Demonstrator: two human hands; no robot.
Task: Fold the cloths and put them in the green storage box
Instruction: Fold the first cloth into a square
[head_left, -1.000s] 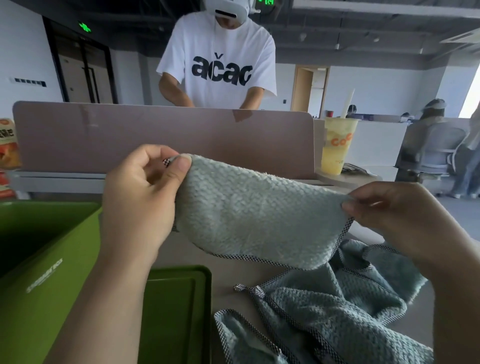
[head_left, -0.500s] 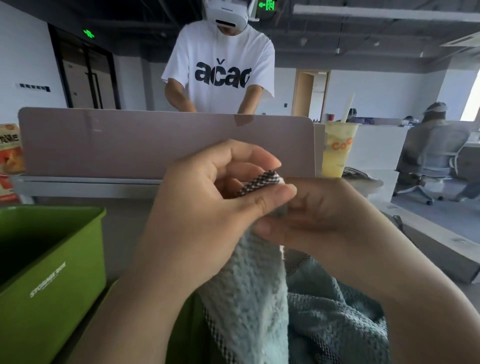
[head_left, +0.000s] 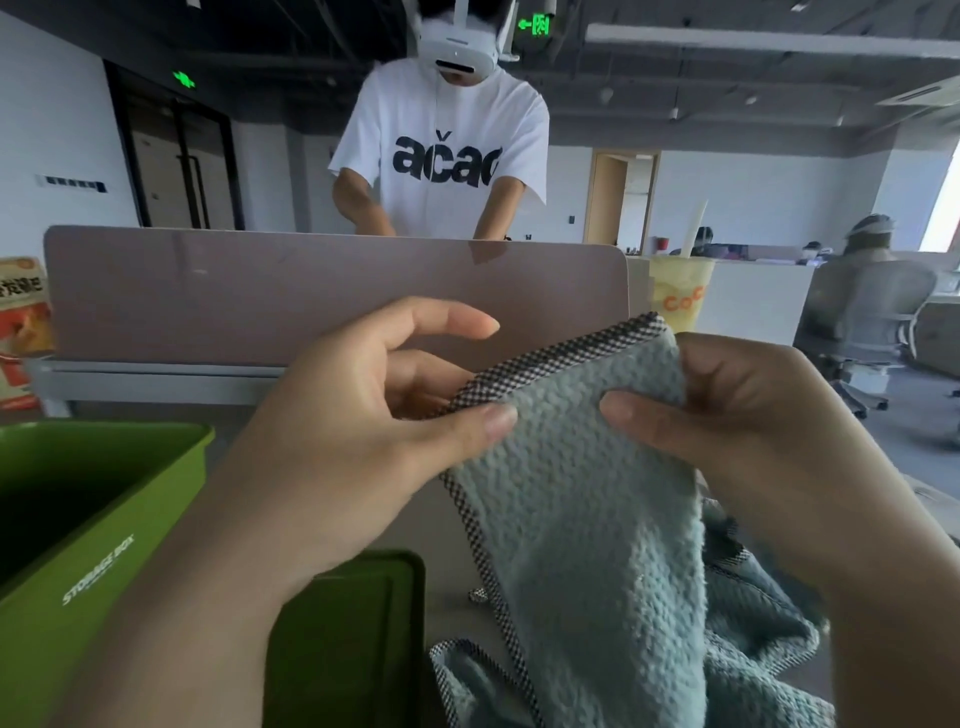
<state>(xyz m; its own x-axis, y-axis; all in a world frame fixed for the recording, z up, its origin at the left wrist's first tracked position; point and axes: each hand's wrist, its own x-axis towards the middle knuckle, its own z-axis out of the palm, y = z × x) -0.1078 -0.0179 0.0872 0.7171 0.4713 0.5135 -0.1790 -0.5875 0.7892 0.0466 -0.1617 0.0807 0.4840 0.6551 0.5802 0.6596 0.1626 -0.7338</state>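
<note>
We see both hands pinching the teal cloth (head_left: 582, 499) (checkered hem up): left hand (head_left: 363, 436) by thumb, right hand (head_left: 737, 431) gripping; green storage box (head_left: 104, 525) left.

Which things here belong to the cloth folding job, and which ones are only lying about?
Job:
- blue-green cloth, pinched by left hand and right hand
- pile of cloths
- green storage box
- green lid

Lying about:
- drink cup
- snack packet
- desk divider
- office chair
</note>
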